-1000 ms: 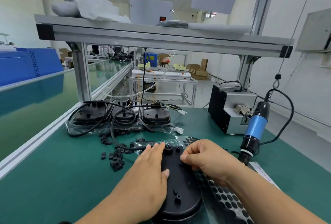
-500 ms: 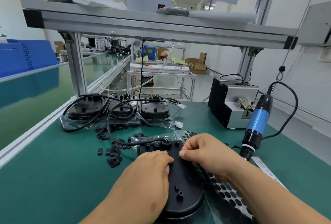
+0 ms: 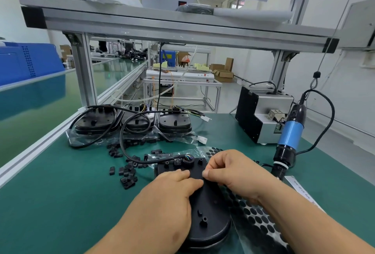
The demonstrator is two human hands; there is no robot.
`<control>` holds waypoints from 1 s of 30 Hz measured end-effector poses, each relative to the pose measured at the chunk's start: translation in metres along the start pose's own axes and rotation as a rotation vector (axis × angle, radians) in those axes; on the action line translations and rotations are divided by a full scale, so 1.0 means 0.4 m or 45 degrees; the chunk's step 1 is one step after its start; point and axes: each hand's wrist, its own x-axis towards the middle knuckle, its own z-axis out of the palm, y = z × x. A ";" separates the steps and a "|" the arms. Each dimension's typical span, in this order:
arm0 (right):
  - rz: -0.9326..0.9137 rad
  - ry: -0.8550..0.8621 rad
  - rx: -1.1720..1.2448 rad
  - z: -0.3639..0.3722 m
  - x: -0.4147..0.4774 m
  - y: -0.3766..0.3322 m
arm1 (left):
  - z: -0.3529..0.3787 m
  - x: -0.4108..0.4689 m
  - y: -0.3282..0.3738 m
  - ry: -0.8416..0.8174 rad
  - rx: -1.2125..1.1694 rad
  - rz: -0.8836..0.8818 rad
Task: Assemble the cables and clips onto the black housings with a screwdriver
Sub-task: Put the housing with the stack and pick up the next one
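Observation:
A black oval housing (image 3: 211, 209) lies on the green mat right in front of me. My left hand (image 3: 168, 199) lies over its left side with bent fingers and holds it down. My right hand (image 3: 233, 174) pinches something small between thumb and forefinger at the housing's far end; what it is stays hidden. A black cable (image 3: 123, 144) loops from the far housings to a grommet (image 3: 187, 162) with coloured wires on this housing. Several loose black clips (image 3: 127, 174) lie to the left. The blue electric screwdriver (image 3: 289, 138) hangs at the right, untouched.
Three more black housings (image 3: 174, 124) with cables sit on plastic bags at the back. A sheet of round black pads (image 3: 257, 219) lies under my right forearm. A grey and black screw feeder (image 3: 255, 115) stands at the back right. Aluminium frame posts (image 3: 85, 71) carry a shelf overhead.
My left hand's fingers went from straight on the housing to bent, and slid back toward me. My right hand stayed pinching at the housing's far end. My view dipped slightly.

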 end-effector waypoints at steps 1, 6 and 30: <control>-0.003 -0.001 -0.010 0.000 0.001 0.000 | -0.001 0.001 0.001 -0.019 0.001 -0.003; -0.017 -0.009 -0.026 0.000 0.004 0.000 | 0.001 0.008 0.004 -0.086 0.028 -0.029; 0.171 0.378 0.599 -0.023 0.023 0.053 | -0.054 0.008 0.023 -0.194 0.122 -0.012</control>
